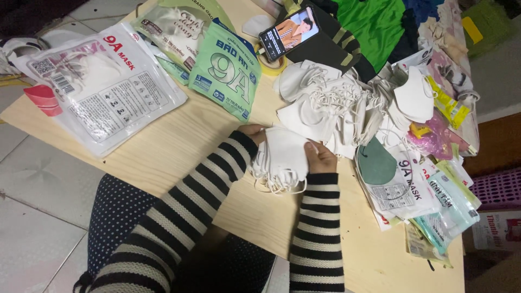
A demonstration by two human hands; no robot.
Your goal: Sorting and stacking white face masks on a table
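Head view: both hands, left hand [253,133] and right hand [320,158], clasping white mask stack [285,154]; loose mask pile [336,106] beyond stack unsorted.

Home packing spot, low wooden table [179,146] on tiled floor [38,184], mask packets [103,81], heaped clothes [380,27]

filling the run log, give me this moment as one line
left hand grips mask stack | right hand grips same stack | loose masks behind | table

Pale wooden table [179,146]; tiled floor [38,190], perhaps grey.
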